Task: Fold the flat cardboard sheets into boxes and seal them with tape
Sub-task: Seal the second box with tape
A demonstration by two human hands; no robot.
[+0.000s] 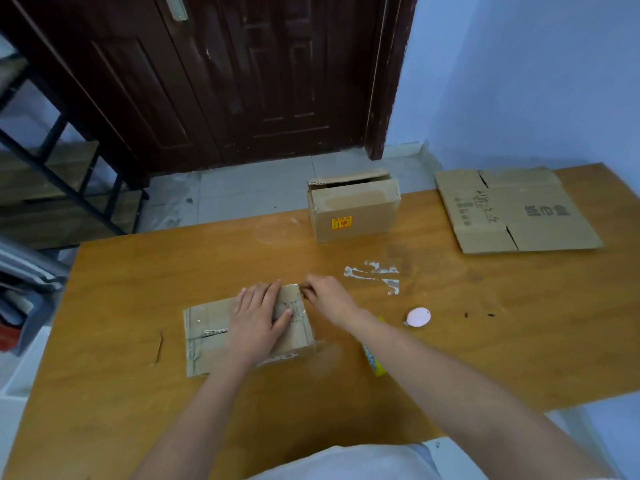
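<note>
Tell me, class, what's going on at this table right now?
A person is taping up a small brown cardboard box on the wooden table. The left hand lies flat on top, pressing it down, while the right hand works at the box's far right corner, apparently smoothing clear tape. A yellow tape roll lies partly hidden under the right forearm. Farther back stand a folded brown box with a yellow sticker and an unfolded flat cardboard sheet.

Right forearm hides most of the tape roll (yellow).
</note>
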